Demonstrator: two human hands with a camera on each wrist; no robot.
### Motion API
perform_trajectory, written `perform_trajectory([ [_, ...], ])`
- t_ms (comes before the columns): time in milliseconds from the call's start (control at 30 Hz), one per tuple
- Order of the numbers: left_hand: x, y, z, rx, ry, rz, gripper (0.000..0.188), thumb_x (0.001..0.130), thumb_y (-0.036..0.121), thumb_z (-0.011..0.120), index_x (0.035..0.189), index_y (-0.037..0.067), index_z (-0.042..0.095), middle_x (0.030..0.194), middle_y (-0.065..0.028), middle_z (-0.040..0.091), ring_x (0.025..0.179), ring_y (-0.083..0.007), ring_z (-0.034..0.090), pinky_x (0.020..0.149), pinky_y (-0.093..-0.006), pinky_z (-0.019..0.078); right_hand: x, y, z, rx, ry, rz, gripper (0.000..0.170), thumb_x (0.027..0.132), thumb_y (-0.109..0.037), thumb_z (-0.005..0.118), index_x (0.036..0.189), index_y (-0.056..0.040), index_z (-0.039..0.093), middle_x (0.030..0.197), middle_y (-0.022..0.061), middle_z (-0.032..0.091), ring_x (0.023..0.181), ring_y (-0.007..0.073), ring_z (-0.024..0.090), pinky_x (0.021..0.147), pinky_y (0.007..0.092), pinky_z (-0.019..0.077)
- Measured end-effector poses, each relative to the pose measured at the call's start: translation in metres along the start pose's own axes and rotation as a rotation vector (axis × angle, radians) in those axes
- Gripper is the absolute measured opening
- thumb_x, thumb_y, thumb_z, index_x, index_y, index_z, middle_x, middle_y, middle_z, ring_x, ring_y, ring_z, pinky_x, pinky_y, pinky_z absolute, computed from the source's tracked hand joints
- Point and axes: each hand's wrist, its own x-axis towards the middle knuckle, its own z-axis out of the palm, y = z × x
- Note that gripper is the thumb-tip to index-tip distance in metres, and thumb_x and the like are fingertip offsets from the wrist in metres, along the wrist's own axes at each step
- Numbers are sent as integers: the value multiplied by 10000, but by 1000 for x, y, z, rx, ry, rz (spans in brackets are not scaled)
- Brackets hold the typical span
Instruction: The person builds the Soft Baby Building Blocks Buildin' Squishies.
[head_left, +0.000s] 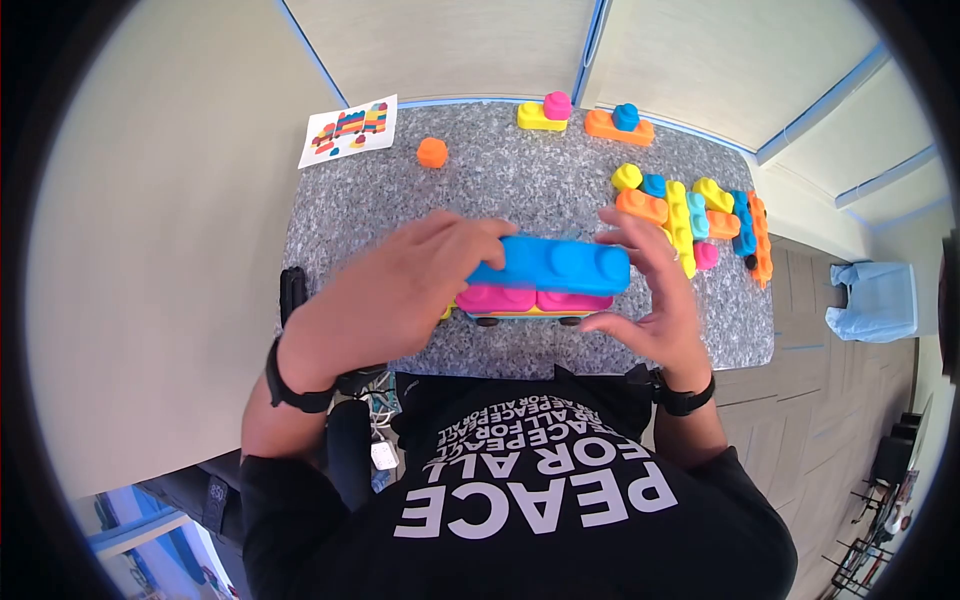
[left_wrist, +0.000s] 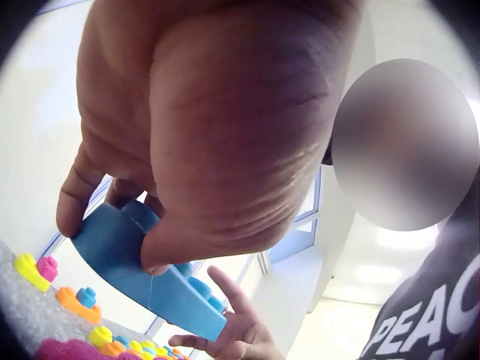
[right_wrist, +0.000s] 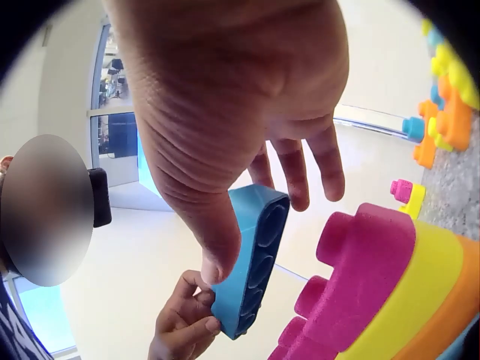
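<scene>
My left hand (head_left: 385,280) pinches the left end of a long blue toy block (head_left: 565,262), thumb on one side and fingers on the other. The block is above a layered stack topped with pink blocks (head_left: 495,298); the right wrist view shows a gap between them and the block's hollow underside. Yellow and orange layers (right_wrist: 431,289) lie beneath the pink ones, and black wheels (head_left: 486,321) show at the stack's base. Around the block's right end, my right hand (head_left: 655,300) is spread, thumb and fingers apart, gripping nothing.
Several loose blocks (head_left: 678,215) lie grouped at the table's right. Toward the back are a yellow-and-pink pair (head_left: 542,117), an orange-and-blue pair (head_left: 620,127) and a single orange block (head_left: 432,153). A printed picture sheet (head_left: 348,132) lies at the back left corner.
</scene>
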Motion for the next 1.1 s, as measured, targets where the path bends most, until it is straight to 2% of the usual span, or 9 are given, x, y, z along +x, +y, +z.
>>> perform_trajectory([
  [67, 0, 0, 13, 8, 4, -7, 568, 950, -75, 753, 1478, 70, 602, 1642, -123, 662, 1441, -425, 643, 1162, -531, 579, 0, 4, -3, -157, -121, -68, 1009, 769, -234, 1091, 1654, -97, 627, 1681, 215, 629, 1456, 362, 685, 1198, 502, 565],
  [167, -3, -7, 33, 11, 39, 0, 649, 943, -62, 772, 1552, 75, 596, 1617, -139, 676, 1438, -433, 654, 1173, -552, 571, -6, 6, -1, -259, -153, -58, 954, 769, -204, 1077, 1620, -101, 660, 1675, 217, 629, 1470, 398, 677, 1186, 503, 575],
  [267, -6, -10, 44, -10, 58, 2, 729, 924, -14, 814, 1610, 72, 583, 1598, -159, 682, 1441, -440, 656, 1186, -554, 564, -11, 9, -1, -267, -185, -21, 909, 794, -165, 1043, 1623, -131, 671, 1678, 181, 616, 1487, 427, 655, 1185, 502, 588],
  [433, -7, -7, 51, 73, 112, -8, 864, 893, 115, 904, 1681, 78, 553, 1588, -172, 679, 1437, -440, 660, 1202, -542, 555, -16, 12, 2, -254, -155, 18, 802, 824, -101, 1014, 1558, -105, 691, 1653, 183, 639, 1462, 433, 669, 1173, 502, 593],
  [633, -10, -17, 65, 87, 90, -111, 868, 908, 179, 919, 1692, 93, 557, 1537, -172, 688, 1359, -410, 717, 1117, -523, 610, -24, 23, 5, -256, -112, -24, 747, 847, -88, 1005, 1528, -90, 699, 1603, 193, 680, 1422, 436, 694, 1145, 502, 600],
  [733, -12, -19, 73, 118, 119, -104, 879, 920, 202, 912, 1714, 109, 545, 1508, -166, 694, 1317, -404, 741, 1066, -507, 634, -26, 31, 7, -230, -93, -51, 734, 849, -87, 1008, 1519, -90, 707, 1586, 197, 693, 1411, 433, 703, 1137, 496, 604],
  [1100, -20, -14, 85, 252, 190, -37, 804, 959, 184, 864, 1715, 139, 594, 1452, -122, 701, 1234, -362, 754, 1057, -491, 615, -35, 48, 15, -201, -34, -152, 664, 862, -98, 1005, 1475, -91, 749, 1577, 221, 697, 1405, 433, 713, 1153, 513, 597],
])
